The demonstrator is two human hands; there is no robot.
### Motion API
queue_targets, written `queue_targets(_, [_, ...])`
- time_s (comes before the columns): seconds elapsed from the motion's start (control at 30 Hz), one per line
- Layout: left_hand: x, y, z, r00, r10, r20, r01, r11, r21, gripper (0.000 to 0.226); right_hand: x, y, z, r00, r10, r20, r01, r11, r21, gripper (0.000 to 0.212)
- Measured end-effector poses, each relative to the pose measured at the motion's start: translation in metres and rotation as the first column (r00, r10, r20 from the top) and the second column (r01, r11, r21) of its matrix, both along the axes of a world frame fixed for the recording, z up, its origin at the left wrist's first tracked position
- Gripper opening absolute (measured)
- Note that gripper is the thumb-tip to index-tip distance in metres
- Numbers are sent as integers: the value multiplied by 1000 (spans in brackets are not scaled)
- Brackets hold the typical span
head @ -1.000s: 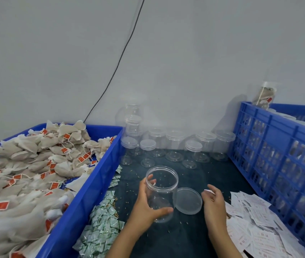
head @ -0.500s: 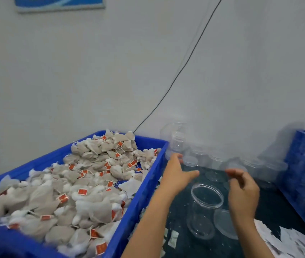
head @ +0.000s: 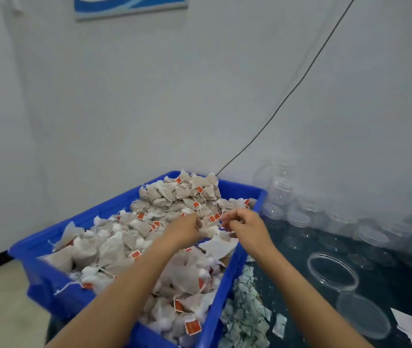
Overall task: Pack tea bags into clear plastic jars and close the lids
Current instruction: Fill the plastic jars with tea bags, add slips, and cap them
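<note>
Hands: left (head: 183, 228), right (head: 244, 226) fingers curled among tea bags (head: 114, 247) | grasp unclear

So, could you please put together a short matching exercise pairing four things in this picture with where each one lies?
Things:
1. open clear plastic jar
2. loose clear round lid
3. beige tea bags with red tags
4. small pale green sachets

Places:
A. heaped inside the blue plastic crate
B. scattered on the dark tabletop beside the crate's right wall
C. standing upright on the dark tabletop, right of the crate
D. lying flat just in front of the jar

Pairs: 1-C, 2-D, 3-A, 4-B
</note>
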State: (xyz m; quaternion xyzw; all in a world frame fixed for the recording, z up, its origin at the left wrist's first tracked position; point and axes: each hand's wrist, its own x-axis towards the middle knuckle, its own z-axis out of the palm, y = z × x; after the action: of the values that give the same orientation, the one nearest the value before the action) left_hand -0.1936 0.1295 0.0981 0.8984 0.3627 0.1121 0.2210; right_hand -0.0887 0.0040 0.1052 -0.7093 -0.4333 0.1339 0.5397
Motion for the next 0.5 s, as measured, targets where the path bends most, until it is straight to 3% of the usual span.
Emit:
queue_targets(0.07, [-24, 19, -10, 995, -9, -104, 14, 999, 51, 26, -11, 15, -5, 994, 97, 50, -88, 984, -157, 27])
queue_targets(0.13, [-40, 32, -18, 978, -25, -208, 38, 997, 62, 25, -21, 26, -7, 964, 255, 73, -209, 902, -378, 13])
queue_targets(0.17, [-45, 36, -20, 972, -33, -231, 48, 997, 59, 26, -25, 30, -8, 935, 347, 66, -274, 831, -483, 19])
queue_targets(0.23, [-48, 43, -23, 977, -57, -207, 67, 997, 40, 26, -31, 36, -14, 870, 494, -1, -391, 687, -612, 53])
queue_targets(0.27, [-47, 45, -23, 983, -68, -171, 72, 997, 22, 26, -34, 38, -17, 841, 542, -13, -423, 641, -641, 65])
queue_targets(0.33, [-46, 49, -21, 995, -68, -71, 65, 997, -40, 24, -43, 41, -22, 793, 606, 61, -445, 646, -620, 74])
queue_targets(0.4, [-45, 54, -20, 998, -43, 36, 47, 993, -104, 21, -51, 46, -26, 752, 635, 179, -441, 686, -579, 74])
queue_targets(0.5, [-47, 60, -20, 993, 43, 110, -22, 982, -188, 20, -61, 55, -34, 672, 689, 271, -406, 649, -644, 70])
